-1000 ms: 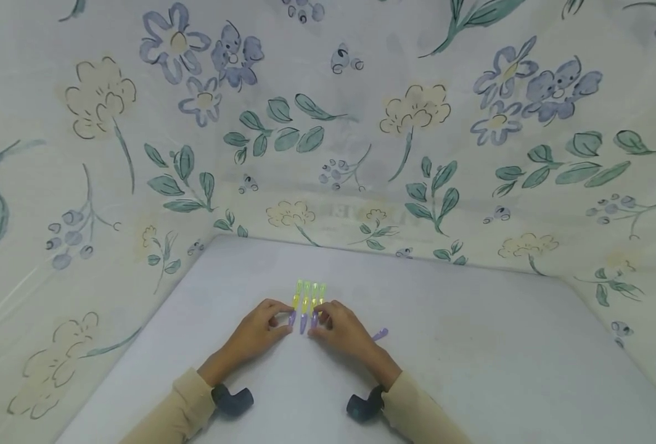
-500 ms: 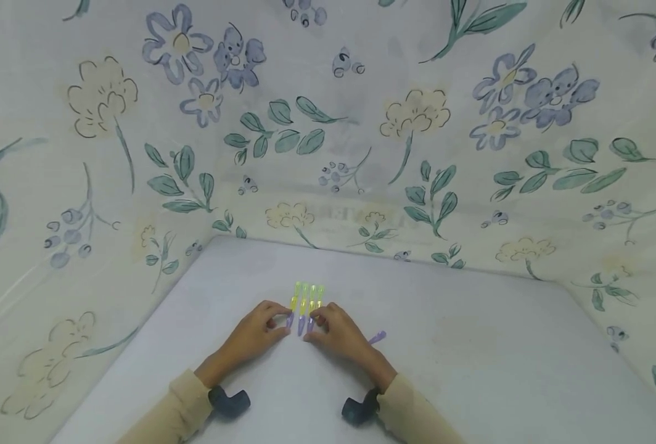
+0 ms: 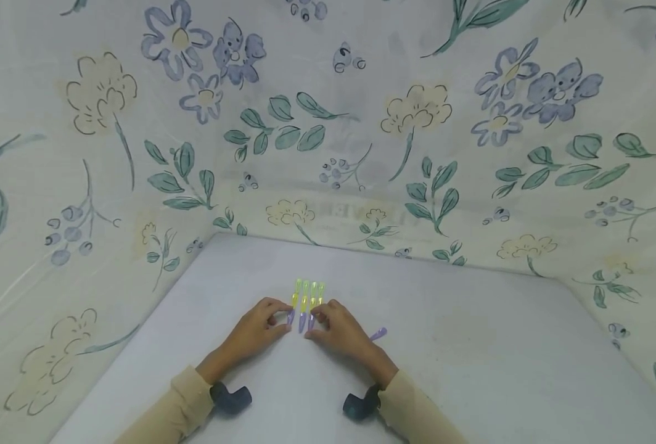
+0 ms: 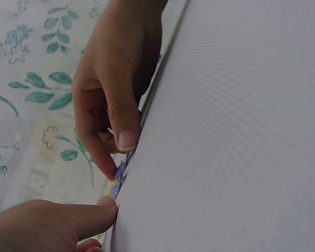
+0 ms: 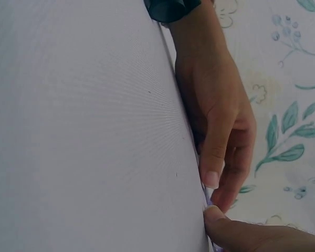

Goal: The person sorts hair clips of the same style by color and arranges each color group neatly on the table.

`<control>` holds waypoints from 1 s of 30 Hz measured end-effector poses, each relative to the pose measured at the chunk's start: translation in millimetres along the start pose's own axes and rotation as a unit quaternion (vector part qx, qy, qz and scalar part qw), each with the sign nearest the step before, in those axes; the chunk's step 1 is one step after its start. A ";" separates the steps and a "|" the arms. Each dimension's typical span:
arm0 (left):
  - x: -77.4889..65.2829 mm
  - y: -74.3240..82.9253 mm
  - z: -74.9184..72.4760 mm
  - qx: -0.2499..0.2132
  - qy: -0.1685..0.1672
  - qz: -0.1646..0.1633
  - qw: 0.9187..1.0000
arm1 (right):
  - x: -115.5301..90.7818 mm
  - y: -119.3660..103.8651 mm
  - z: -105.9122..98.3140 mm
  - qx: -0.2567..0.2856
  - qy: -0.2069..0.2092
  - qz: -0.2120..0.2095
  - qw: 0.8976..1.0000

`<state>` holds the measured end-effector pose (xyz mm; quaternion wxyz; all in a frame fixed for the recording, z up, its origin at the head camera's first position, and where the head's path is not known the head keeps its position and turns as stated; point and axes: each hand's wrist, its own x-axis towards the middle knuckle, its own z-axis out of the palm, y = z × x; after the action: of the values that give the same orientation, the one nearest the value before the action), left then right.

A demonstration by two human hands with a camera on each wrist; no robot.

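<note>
Small slim plastic pieces lie in neat rows on the white table: green pieces (image 3: 306,287) at the back, yellow pieces (image 3: 304,303) in the middle, purple pieces in front. My left hand (image 3: 258,324) pinches the leftmost purple piece (image 3: 290,317) between thumb and forefinger. A middle purple piece (image 3: 303,322) lies untouched between the hands. At the right side, my right hand (image 3: 339,330) has thumb and forefinger at the two ends of another purple piece (image 3: 311,321); that hand partly covers the right end of the rows. Both wrist views show the fingertips low at the tabletop.
One loose purple piece (image 3: 380,334) lies right of the right hand, partly hidden by the wrist. Each wrist wears a dark camera mount (image 3: 232,399). Flower-patterned sheeting (image 3: 350,154) rises behind and beside the white table (image 3: 500,351).
Hands and pieces stay nearly in place; the right hand sits very slightly further left. The small shift of the whole scene comes from the head view moving.
</note>
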<state>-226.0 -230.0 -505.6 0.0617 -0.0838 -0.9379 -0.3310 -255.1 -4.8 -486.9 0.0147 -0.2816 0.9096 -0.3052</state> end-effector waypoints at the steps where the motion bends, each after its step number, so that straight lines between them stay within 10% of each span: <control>1: 0.4 0.2 -0.1 0.000 -0.001 0.001 1.000 | 0.1 0.4 -0.1 0.000 0.000 -0.001 1.000; 30: 0.3 1.1 -0.2 0.003 -0.001 0.010 1.000 | -6.9 -7.3 -16.4 0.024 -0.028 0.000 0.999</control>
<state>-226.0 -229.2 -504.8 0.0646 -0.0937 -0.9379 -0.3276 -248.8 3.1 -470.4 0.0473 -0.2898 0.9011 -0.3189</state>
